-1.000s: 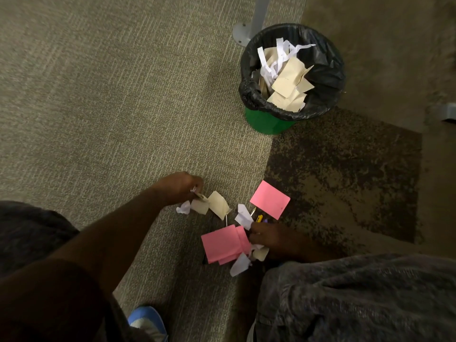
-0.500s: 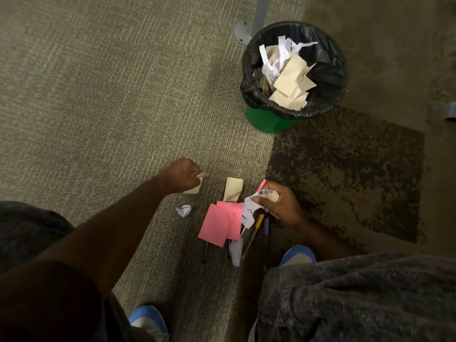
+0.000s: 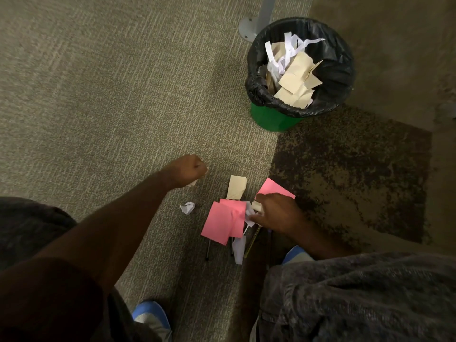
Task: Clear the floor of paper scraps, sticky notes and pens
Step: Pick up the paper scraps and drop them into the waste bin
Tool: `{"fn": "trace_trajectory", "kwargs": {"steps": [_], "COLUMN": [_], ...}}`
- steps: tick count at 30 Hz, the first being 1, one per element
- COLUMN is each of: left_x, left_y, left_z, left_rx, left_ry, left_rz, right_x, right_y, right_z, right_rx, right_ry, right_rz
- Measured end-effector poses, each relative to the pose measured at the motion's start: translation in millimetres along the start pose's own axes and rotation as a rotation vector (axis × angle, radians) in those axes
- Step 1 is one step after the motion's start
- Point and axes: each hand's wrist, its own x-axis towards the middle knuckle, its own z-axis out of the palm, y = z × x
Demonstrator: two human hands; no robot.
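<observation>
The person is crouching over a small heap of litter on the grey-green ribbed carpet (image 3: 103, 99), and both hands are gathering at once. The left hand (image 3: 188, 170) is curled into a fist, its fingers closed on a pale paper scrap that is just peeking out beneath the knuckles. The right hand (image 3: 277, 214) is pressing down into the heap, its fingers pinching a wad of white and cream paper scraps (image 3: 251, 211) beside the overlapping pink square sticky notes (image 3: 224, 222).

Other pieces are lying loose: a small crumpled white paper ball (image 3: 187, 207) well to the left of the heap, a folded cream paper slip (image 3: 236, 186) just above it, another pink sticky note (image 3: 272, 188) partly under the right hand, a long white paper strip (image 3: 238, 248), and several thin pens (image 3: 252, 241) poking out from beneath the pink notes (how many I cannot tell). The green round waste bin with a black plastic liner (image 3: 299, 70), already holding paper, is standing nearby on the far side.

To do this step well, the right hand is probably best sweeping the flat notes together into a stack before lifting, since single sheets are clinging to carpet pile. Pens likely want a separate grab, gathered parallel, because they would slip out of a fistful of paper. The stray ball is easy for the left hand, if its fist has room.
</observation>
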Motion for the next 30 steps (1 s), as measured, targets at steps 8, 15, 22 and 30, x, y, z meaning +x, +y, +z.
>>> {"fn": "trace_trajectory", "kwargs": {"steps": [8,15,22,30], "left_x": [0,-14,-33,-38], "left_y": [-24,-26,-40,-29], "left_z": [14,23,34,22], "left_rx": [0.650,0.767,0.693,0.312], "left_ry": [-0.215,-0.226,-0.175,-0.025], "left_rz": [-0.201,-0.209,-0.147,-0.150], "right_x": [12,20,43,42], "right_y": [-21,-21,-13,-15], "right_z": [17,6,-29,-16], "right_rx": [0.028,0.307,0.394,-0.060], "right_ry": [0.003,-0.036,0.126,-0.160], "right_rz": [-0.082,-0.015,-0.121,-0.434]}}
